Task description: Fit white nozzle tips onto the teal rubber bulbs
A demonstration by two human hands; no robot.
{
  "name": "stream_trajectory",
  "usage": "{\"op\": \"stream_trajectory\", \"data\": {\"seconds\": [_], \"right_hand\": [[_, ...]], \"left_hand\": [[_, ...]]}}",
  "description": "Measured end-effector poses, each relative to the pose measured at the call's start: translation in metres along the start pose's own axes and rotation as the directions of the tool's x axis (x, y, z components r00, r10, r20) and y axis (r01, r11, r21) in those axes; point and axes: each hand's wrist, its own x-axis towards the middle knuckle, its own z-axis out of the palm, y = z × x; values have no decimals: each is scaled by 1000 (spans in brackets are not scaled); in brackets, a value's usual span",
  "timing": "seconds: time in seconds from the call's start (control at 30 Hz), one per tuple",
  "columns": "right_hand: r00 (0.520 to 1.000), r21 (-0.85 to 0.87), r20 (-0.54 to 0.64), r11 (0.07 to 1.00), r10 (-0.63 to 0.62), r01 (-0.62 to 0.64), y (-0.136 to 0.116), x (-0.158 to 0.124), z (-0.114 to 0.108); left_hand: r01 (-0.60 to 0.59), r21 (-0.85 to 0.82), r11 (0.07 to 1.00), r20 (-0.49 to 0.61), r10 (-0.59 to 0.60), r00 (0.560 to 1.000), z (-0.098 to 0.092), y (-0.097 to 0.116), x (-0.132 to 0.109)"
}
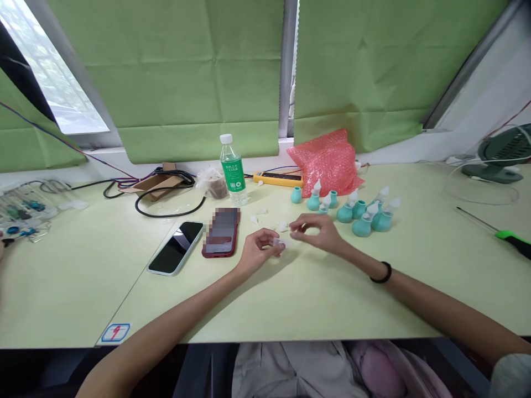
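I'm seemingly working in a small workshop: teal bulbs [362, 226] are standing right of my fingers [307, 218], a screwdriver [508, 236] is lying farther right, and to my fingers' left a numbered sticker [115, 333] is marking the table [431, 282].

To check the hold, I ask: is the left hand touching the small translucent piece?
Touching. The head view shows the small translucent piece pinched in the grip of the left hand.
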Motion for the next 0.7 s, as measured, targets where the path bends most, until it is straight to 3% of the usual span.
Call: {"op": "stream_trajectory", "data": {"seconds": [0.07, 0.17, 0.3, 0.37, 0.43, 0.57, 0.7], "right_hand": [[984, -252, -105, 961, -144, 114, -10, 10, -26], [945, -568, -221, 819, -241, 76, -19, 27, -71], [968, -736, -243, 662, -63, -142, -7, 49, -125], [977, -783, -168, 584, 131, -213, 11, 59, -144], [950, -801, -69, 551, 304, -235, 32, 68, -156], [908, -793, 69, 575, 414, -202, 69, 79, -164], [856, -758, 172, 620, 488, -201, 83, 85, -157]], "left_hand": [[10, -5, 1000, -17, -10, 1000, 0, -1, 0], [22, -9, 1000, -35, -22, 999, -1, -2, 0], [63, 30, 998, -40, -62, 997, -2, -2, 0], [77, 43, 996, -51, -75, 996, -2, -3, 1], [77, 42, 996, -62, -74, 995, -3, -4, 1], [66, -16, 998, -49, -66, 997, -4, -5, 1], [71, -83, 994, -53, -76, 996, -3, -5, 2]]}}
